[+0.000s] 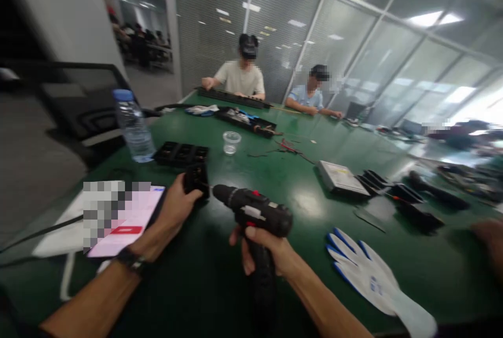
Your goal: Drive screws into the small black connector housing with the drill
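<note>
My left hand (181, 196) is wrapped round a small black part (197, 178), held upright just above the table. In my right hand (261, 249) is a black cordless drill (255, 209), gripped by its handle and pointing left. Its tip ends close to the black part; whether the two touch is too blurred to tell. Behind my left hand lies a black tray-like piece with compartments (183, 153). A clear plastic cup (231, 142) stands beyond the drill.
Around the green table (291, 175) are a water bottle (134, 127), a phone (129, 222), a white-and-blue glove (365, 275), a metal box (342, 178) and red and black wires (288, 145). Two people sit across; another person's hand (487, 238) shows at right.
</note>
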`<state>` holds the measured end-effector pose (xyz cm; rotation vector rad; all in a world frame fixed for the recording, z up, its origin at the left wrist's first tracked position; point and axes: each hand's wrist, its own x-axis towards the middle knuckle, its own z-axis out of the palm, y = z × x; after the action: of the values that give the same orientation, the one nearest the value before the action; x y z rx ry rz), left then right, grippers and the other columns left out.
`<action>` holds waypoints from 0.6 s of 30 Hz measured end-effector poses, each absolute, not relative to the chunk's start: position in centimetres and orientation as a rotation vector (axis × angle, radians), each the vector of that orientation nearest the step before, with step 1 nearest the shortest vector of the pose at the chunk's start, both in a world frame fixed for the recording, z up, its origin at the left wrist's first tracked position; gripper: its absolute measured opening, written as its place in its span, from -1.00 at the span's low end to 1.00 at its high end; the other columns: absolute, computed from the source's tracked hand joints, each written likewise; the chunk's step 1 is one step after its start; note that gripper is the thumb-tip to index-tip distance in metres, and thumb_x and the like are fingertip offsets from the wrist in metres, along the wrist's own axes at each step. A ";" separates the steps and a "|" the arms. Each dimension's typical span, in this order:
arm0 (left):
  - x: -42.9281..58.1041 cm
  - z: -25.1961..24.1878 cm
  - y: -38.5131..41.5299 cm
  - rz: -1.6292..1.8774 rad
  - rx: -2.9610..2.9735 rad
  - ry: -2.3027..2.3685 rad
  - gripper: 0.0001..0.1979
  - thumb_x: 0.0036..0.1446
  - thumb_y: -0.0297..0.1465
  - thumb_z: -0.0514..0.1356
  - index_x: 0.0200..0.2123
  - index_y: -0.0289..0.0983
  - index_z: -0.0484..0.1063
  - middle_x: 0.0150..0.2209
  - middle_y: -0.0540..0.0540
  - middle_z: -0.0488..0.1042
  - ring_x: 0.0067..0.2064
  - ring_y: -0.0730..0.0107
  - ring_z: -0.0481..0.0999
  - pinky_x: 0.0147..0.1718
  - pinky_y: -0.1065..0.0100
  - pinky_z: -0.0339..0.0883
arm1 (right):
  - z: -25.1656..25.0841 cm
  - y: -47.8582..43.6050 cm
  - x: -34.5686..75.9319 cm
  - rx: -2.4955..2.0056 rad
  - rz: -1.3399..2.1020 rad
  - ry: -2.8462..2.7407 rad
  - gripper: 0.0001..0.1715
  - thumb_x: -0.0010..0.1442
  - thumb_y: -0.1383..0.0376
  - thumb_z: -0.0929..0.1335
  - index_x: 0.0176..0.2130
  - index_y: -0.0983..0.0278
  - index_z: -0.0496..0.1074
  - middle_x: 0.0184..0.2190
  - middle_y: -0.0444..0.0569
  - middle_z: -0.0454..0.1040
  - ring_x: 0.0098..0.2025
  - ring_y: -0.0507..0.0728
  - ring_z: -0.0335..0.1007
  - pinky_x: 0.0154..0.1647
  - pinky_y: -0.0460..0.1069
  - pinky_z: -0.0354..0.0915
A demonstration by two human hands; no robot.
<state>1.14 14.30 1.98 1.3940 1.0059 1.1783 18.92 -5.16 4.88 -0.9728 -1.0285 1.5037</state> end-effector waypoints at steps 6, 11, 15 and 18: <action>1.3 2.0 13.9 1.182 1.421 0.964 -0.52 -0.10 -0.53 0.24 -0.02 -0.28 0.44 -0.08 -0.09 0.56 -0.06 0.25 0.53 0.03 0.23 0.37 | 5.2 -5.4 18.5 -0.905 1.527 -0.952 -0.56 0.32 0.06 0.34 -0.15 0.41 0.54 -0.65 -0.10 0.43 -0.63 0.03 0.32 -0.54 -0.08 0.29; 1.2 2.0 13.7 1.172 1.408 0.928 -0.50 -0.10 -0.56 0.25 0.00 -0.28 0.43 -0.07 -0.10 0.56 -0.03 0.27 0.53 0.03 0.27 0.37 | 5.8 -5.5 18.4 -0.909 1.517 -0.867 -0.53 0.31 0.03 0.34 -0.19 0.42 0.54 -0.68 -0.11 0.40 -0.66 0.01 0.28 -0.55 -0.08 0.30; 1.2 2.0 13.7 1.182 1.418 0.932 -0.48 -0.09 -0.57 0.25 0.02 -0.28 0.43 -0.03 -0.12 0.55 -0.03 0.28 0.53 0.03 0.28 0.37 | 5.5 -5.5 18.3 -0.926 1.510 -0.935 -0.55 0.31 0.04 0.36 -0.15 0.40 0.51 -0.66 -0.09 0.43 -0.63 0.05 0.34 -0.53 -0.06 0.29; 1.2 2.1 13.5 1.179 1.419 0.930 -0.49 -0.09 -0.57 0.25 0.02 -0.29 0.43 -0.06 -0.13 0.55 -0.07 0.29 0.53 0.00 0.29 0.38 | 5.5 -5.7 18.0 -0.963 1.473 -1.029 -0.56 0.31 0.04 0.38 -0.14 0.39 0.51 -0.65 -0.08 0.46 -0.62 0.06 0.35 -0.53 -0.06 0.27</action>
<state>1.15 13.48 2.06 1.4192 0.9296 1.1794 18.01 -5.65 5.48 -0.9632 -1.0288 1.4725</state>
